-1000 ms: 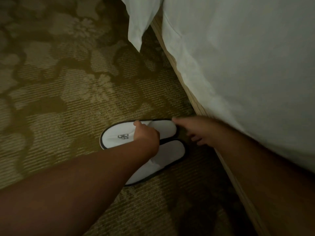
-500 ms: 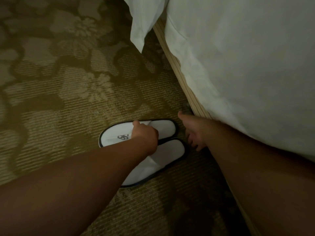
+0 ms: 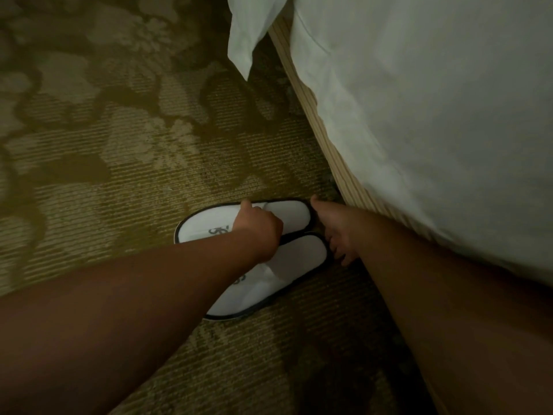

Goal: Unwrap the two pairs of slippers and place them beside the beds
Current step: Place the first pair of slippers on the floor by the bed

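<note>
Head, slippers (image 3: 302,256), heels toward bed (image 3: 419,115) (toes left)

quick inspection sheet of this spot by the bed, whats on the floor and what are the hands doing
surface: patterned floral carpet, dimly lit.
job's things: far slipper and near slipper, white with dark trim, lie flat side by side on the carpet close to the bed; no wrapping seen on them.
clutter: nothing seen.
hands: left hand is curled over the far slipper's upper and grips it; right hand is open, thumb at the far slipper's end, fingers loose beside the near slipper.
cables: nothing seen.
surroundings: white sheet hangs over the bed's striped base; a corner of white cloth hangs down at the top.
</note>
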Demonstrator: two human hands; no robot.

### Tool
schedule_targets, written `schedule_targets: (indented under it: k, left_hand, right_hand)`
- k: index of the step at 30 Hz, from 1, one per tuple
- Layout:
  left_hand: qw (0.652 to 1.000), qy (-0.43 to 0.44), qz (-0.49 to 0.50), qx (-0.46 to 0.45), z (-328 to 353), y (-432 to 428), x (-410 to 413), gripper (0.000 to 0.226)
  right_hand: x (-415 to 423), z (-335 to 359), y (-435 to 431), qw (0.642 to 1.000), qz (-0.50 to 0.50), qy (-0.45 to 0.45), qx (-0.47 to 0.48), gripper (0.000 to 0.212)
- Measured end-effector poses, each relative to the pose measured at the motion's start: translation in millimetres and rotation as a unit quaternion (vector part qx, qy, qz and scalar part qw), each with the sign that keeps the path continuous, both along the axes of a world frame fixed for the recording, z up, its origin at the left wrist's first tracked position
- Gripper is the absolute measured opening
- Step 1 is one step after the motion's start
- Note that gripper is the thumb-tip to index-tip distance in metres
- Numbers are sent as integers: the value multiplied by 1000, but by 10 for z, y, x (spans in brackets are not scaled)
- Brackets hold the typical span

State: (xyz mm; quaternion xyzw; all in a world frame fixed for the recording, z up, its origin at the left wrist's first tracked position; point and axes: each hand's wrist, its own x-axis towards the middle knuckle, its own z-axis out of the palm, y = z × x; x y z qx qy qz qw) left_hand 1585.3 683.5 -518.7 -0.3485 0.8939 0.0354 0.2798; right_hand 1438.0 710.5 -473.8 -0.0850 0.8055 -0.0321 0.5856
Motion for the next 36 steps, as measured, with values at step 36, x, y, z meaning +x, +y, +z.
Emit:
schedule_targets:
  k: [36]
  left_hand:
    - [1000, 16, 14, 7, -2, -32, -53, 27]
  right_hand:
    - [-10, -168, -133, 993, 46, 44, -97, 86]
